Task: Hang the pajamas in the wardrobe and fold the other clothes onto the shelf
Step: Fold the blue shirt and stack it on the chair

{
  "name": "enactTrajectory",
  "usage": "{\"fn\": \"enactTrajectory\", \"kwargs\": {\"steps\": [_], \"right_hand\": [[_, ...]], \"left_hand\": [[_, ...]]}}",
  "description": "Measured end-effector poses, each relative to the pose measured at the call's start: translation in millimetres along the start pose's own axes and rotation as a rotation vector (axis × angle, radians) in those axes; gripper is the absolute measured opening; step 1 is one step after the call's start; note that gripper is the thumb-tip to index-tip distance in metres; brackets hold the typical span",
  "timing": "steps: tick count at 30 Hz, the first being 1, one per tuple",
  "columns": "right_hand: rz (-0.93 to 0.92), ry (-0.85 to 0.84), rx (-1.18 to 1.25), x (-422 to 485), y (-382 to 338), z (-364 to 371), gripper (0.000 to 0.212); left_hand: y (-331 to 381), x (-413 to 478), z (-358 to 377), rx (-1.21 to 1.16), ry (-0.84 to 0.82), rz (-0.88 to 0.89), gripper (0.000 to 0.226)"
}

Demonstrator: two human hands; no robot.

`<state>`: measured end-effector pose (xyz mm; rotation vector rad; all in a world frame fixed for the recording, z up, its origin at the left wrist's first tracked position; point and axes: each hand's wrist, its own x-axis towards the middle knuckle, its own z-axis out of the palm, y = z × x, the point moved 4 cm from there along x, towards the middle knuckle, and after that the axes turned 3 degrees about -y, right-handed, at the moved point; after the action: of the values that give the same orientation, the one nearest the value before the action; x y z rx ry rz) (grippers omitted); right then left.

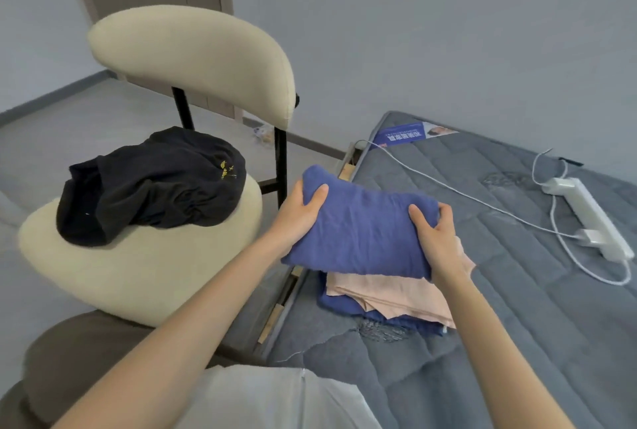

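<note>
Blue garment (362,225), left hand (296,211), right hand (439,242) gripping — pink cloth (396,294) half-covered

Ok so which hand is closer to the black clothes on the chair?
Left. The left hand grips the left end of the folded blue garment, just right of the black clothes; the right hand grips its other end, over the mattress.

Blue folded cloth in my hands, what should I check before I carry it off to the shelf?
1. Grip of the left hand on the blue cloth, left end: ok.
2. Grip of the right hand on its right end: ok.
3. Fold compact, nothing dangling: ok.
4. Underlying pink cloth free of the right hand: cannot tell.
5. Sight of the shelf: not ok, out of view.
6. Folding of the black clothes on the chair: not ok.
</note>
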<state>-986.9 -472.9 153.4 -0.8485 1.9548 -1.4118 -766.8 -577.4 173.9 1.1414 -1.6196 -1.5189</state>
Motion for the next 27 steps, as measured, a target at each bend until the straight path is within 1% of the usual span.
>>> {"fn": "enactTrajectory", "kwargs": {"steps": [2,5,8,10,12,13,14,15,16,17,18,19,20,21,23,25,27], "right_hand": [[0.039,0.072,-0.021,1,16,-27,0.035],[0.049,0.146,0.036,1,33,-55,0.028],[0.090,0.168,-0.015,0,49,-67,0.031],[0.152,0.170,-0.077,-1,60,-67,0.034],[0.189,0.199,-0.198,-5,65,-63,0.037],[0.167,0.252,-0.310,-7,64,-62,0.040],[0.113,0.327,-0.462,-10,60,-60,0.044],[0.029,0.401,-0.610,-13,54,-57,0.049],[-0.083,0.432,-0.715,-16,46,-50,0.050],[-0.201,0.393,-0.786,-16,39,-41,0.048],[-0.292,0.293,-0.856,-15,34,-30,0.044],[-0.339,0.168,-0.938,-13,34,-20,0.041],[-0.344,0.054,-1.032,-11,36,-11,0.042],[-0.321,-0.020,-1.117,-8,42,-6,0.044],[-0.248,-0.062,-1.204,-4,60,-4,0.048],[-0.206,-0.053,-1.189,-4,74,-4,0.049],[-0.199,-0.049,-1.178,-5,83,1,0.050]], "left_hand": [[-1,5,29,0.020,-0.051,-0.009,0.042],[-7,8,64,0.077,-0.127,-0.027,0.053],[-22,10,82,0.126,-0.148,-0.043,0.060],[-35,12,85,0.230,-0.146,-0.101,0.068],[-45,10,86,0.374,-0.097,-0.142,0.076],[-45,6,85,0.489,-0.042,-0.116,0.077],[-42,2,85,0.653,0.026,-0.047,0.076],[-36,-1,87,0.833,0.086,0.061,0.071],[-31,-3,92,0.978,0.115,0.188,0.064],[-28,-4,99,1.053,0.112,0.309,0.056],[-26,-4,108,1.094,0.074,0.390,0.050],[-27,-4,116,1.129,0.016,0.428,0.048],[-31,-2,123,1.175,-0.047,0.426,0.049],[-39,0,129,1.224,-0.103,0.402,0.051],[-57,3,134,1.290,-0.163,0.332,0.054],[-74,5,132,1.274,-0.175,0.267,0.056],[-84,7,129,1.241,-0.177,0.248,0.056]]}}
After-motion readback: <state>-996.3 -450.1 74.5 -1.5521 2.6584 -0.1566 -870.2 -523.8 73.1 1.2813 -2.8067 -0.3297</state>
